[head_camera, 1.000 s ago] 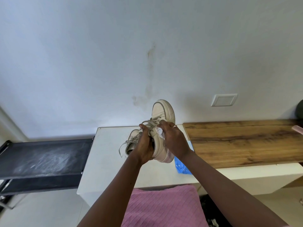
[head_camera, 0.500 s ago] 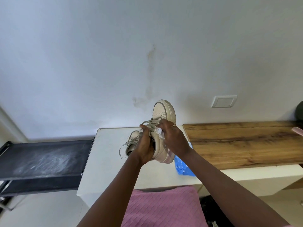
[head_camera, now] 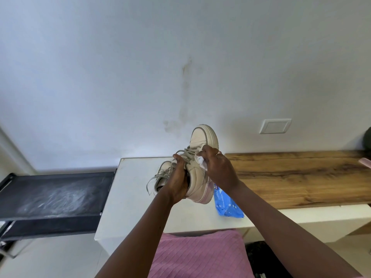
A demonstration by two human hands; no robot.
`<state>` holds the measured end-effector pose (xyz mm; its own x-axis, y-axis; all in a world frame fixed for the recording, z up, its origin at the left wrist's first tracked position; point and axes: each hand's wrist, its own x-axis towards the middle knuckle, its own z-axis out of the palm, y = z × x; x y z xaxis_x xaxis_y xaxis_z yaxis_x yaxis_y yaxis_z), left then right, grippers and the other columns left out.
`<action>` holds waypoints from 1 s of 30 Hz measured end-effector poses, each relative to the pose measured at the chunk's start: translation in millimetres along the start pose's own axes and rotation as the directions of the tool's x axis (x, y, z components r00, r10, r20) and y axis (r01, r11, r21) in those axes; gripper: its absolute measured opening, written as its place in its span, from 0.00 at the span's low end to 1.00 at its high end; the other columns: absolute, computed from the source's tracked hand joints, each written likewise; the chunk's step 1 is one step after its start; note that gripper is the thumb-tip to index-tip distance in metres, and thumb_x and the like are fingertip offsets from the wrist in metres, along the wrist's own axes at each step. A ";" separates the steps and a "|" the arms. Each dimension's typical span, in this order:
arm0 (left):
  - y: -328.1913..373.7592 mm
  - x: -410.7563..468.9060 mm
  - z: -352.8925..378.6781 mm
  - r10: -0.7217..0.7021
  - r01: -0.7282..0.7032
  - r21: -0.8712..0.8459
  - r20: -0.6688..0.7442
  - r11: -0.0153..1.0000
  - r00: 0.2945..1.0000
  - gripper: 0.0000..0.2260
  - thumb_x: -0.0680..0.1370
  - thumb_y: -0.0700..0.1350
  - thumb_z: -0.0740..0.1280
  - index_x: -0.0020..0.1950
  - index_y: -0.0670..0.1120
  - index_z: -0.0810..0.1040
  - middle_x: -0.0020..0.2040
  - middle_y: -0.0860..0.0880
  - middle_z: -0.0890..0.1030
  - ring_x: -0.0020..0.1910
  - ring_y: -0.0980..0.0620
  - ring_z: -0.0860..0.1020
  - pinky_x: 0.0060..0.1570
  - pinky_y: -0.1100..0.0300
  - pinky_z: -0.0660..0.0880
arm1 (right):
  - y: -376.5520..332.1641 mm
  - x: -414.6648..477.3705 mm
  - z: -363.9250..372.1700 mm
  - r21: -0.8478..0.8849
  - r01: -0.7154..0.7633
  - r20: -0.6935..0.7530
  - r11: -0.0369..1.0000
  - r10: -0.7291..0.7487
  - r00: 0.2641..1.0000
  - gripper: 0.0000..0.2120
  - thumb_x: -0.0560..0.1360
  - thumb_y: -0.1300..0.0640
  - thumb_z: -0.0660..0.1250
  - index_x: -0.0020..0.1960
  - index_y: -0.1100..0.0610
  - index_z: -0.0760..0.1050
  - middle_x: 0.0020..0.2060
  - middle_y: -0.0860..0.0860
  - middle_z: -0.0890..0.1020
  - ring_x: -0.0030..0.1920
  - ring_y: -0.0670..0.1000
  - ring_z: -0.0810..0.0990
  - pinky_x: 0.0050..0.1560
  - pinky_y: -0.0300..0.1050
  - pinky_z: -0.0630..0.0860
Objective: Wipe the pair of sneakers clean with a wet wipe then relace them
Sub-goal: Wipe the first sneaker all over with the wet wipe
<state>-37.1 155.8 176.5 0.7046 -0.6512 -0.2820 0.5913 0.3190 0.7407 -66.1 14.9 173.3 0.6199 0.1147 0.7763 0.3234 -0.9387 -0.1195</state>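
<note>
Wiping the raised sneaker while the second one waits on the bench.

Head view: the left hand [head_camera: 178, 177] is closed around the beige leather sneaker with grey laces [head_camera: 200, 163], gripping it near the opening with the toe pointing up, probably so that the side of the shoe is turned toward the other hand. The right hand [head_camera: 217, 167] is closed on a crumpled white wet wipe [head_camera: 201, 164] and presses it against the side of the upper, near the laces. The second beige sneaker [head_camera: 163, 173] lies on the white bench [head_camera: 130, 197] just behind the left hand, with its laces hanging loose. The blue plastic pack of wipes [head_camera: 225, 203] lies on the bench just below the right wrist, I think so that a fresh wipe is within easy reach.
</note>
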 end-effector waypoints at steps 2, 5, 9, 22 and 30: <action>-0.8 -1.0 -1.0 0.001 -0.001 0.013 0.005 1.000 1.000 0.34 0.77 0.67 0.41 0.67 0.47 0.72 0.62 0.43 0.79 0.62 0.45 0.76 0.61 0.52 0.73 | 2.2 -2.0 -3.1 -0.010 0.053 -0.003 0.999 -0.053 0.999 0.10 0.73 0.61 0.67 0.52 0.58 0.68 0.35 0.54 0.81 0.31 0.54 0.80 0.29 0.43 0.78; -2.7 -3.7 1.6 -0.008 0.008 0.032 0.021 0.999 1.000 0.32 0.78 0.65 0.42 0.65 0.47 0.73 0.62 0.43 0.79 0.62 0.45 0.76 0.61 0.53 0.73 | 4.7 -1.4 1.3 -0.008 0.022 0.016 1.000 -0.022 1.000 0.13 0.73 0.63 0.68 0.53 0.56 0.67 0.37 0.54 0.81 0.34 0.55 0.80 0.31 0.44 0.78; -7.3 -5.1 2.4 -0.016 0.015 0.034 0.035 0.999 0.999 0.31 0.79 0.64 0.43 0.66 0.46 0.73 0.62 0.42 0.79 0.62 0.45 0.76 0.64 0.50 0.71 | 3.8 -3.6 5.6 -0.001 0.009 0.038 1.000 -0.009 0.999 0.15 0.72 0.65 0.70 0.53 0.56 0.67 0.38 0.55 0.81 0.35 0.54 0.81 0.33 0.42 0.77; -6.5 -4.9 6.3 -0.018 0.016 0.054 0.036 0.998 0.999 0.30 0.78 0.65 0.44 0.61 0.48 0.75 0.60 0.44 0.80 0.60 0.46 0.78 0.61 0.53 0.73 | 12.0 -3.9 0.4 -0.102 -0.082 -0.046 0.991 0.077 0.996 0.19 0.68 0.70 0.71 0.55 0.61 0.71 0.41 0.58 0.81 0.40 0.57 0.81 0.37 0.45 0.79; 1.7 -5.7 1.0 -0.029 0.037 -0.077 0.094 0.996 0.995 0.36 0.75 0.69 0.45 0.63 0.43 0.75 0.61 0.43 0.79 0.59 0.47 0.78 0.62 0.54 0.72 | -20.9 -25.0 2.7 -0.056 0.016 -0.042 0.998 -0.018 0.999 0.12 0.72 0.63 0.62 0.51 0.64 0.81 0.47 0.58 0.83 0.48 0.58 0.82 0.51 0.48 0.80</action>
<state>-40.5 159.3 179.9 0.6469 -0.7222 -0.2450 0.6451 0.3468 0.6809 -86.4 32.6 154.7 0.5835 0.1178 0.8035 0.2924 -0.9535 -0.0725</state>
